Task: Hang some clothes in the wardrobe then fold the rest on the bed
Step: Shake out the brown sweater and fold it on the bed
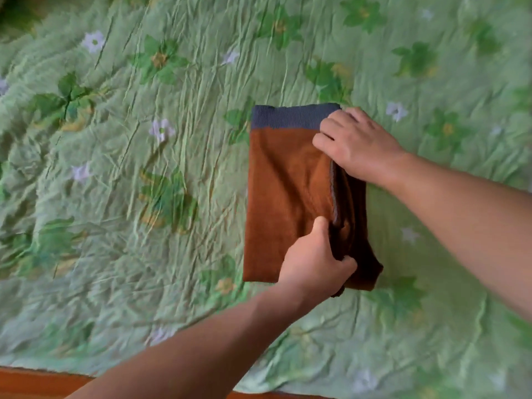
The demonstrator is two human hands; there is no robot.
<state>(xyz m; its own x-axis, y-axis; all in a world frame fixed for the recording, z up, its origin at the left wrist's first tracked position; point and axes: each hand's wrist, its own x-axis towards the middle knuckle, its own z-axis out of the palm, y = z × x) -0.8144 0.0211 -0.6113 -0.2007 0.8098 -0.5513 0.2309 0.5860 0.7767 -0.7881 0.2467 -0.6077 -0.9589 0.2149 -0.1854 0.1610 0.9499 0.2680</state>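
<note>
A rust-brown garment point(285, 197) with a blue-grey ribbed band point(288, 116) along its far edge lies folded into a rectangle on the bed point(144, 168). My left hand point(316, 257) grips the folded layers at the near right side, thumb on top and fingers curled under the edge. My right hand point(354, 142) lies on the far right corner, its fingers bent over the band and the folded edge. The right-hand layers are partly hidden under both hands.
The bed is covered by a crumpled green sheet with leaf and white flower prints, stretching all around the garment. A brown wooden bed frame edge point(37, 381) runs along the bottom left.
</note>
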